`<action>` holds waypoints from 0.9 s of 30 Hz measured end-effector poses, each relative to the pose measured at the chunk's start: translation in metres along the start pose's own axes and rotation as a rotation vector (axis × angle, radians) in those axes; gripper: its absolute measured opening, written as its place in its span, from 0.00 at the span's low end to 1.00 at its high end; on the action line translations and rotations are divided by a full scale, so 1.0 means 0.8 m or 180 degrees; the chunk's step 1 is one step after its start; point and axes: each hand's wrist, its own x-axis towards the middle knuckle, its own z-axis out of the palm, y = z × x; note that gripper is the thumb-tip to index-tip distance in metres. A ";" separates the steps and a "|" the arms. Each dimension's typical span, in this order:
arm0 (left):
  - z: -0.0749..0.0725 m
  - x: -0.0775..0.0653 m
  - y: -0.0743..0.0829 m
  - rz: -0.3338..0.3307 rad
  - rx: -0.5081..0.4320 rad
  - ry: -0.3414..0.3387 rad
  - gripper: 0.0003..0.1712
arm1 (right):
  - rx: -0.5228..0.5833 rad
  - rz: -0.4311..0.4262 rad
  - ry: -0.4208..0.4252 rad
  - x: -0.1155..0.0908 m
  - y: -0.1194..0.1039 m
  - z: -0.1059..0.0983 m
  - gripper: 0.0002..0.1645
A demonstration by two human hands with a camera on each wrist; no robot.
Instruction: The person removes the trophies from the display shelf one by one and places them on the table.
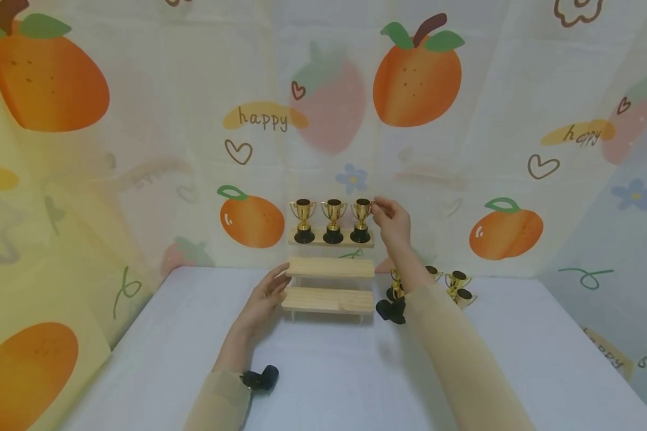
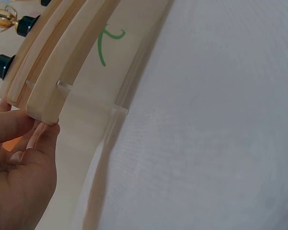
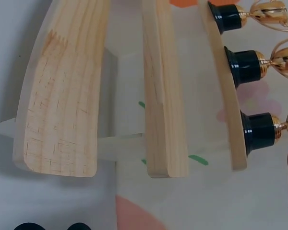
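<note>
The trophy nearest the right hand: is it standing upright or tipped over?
Upright. In the head view, the trophy stands black base down on the top shelf, its cup facing upward beside the right hand.

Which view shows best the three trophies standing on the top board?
The head view: all three trophies stand upright, each visible from base to rim. The right wrist view shows them sideways, with two cups cut at its right edge; the left wrist view catches only parts in its upper left corner.

Three gold trophies (image 1: 333,211) stand upright atop the tiered wooden shelf (image 1: 330,267).
</note>
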 end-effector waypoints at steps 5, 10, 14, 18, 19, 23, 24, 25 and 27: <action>0.000 0.000 0.000 0.0029 0.0027 -0.0021 0.37 | -0.0012 -0.0013 0.0058 0.001 0.001 0.002 0.22; -0.001 0.000 0.000 0.0085 0.0048 -0.0053 0.37 | 0.0012 -0.0059 0.0175 0.002 0.003 0.005 0.20; -0.002 0.002 -0.002 0.0086 0.0049 -0.0054 0.37 | 0.0032 -0.0070 0.0255 0.001 0.004 0.007 0.18; -0.001 0.001 -0.001 0.0089 0.0066 -0.0063 0.37 | 0.0036 -0.0055 0.0298 -0.001 0.005 0.008 0.16; -0.001 0.001 -0.001 0.0096 0.0068 -0.0070 0.37 | 0.0044 -0.0054 0.0301 -0.002 0.005 0.008 0.15; -0.001 0.001 -0.001 0.0103 0.0057 -0.0069 0.37 | 0.0125 -0.0072 0.0314 -0.003 0.006 0.008 0.15; -0.001 0.001 -0.001 0.0102 0.0059 -0.0068 0.38 | 0.0129 -0.0082 0.0324 -0.003 0.006 0.008 0.15; -0.001 0.001 0.000 0.0100 0.0051 -0.0065 0.38 | 0.0152 -0.0093 0.0329 -0.004 0.006 0.008 0.15; -0.001 0.001 0.000 0.0101 0.0056 -0.0067 0.37 | 0.0180 -0.0108 0.0341 -0.004 0.006 0.006 0.14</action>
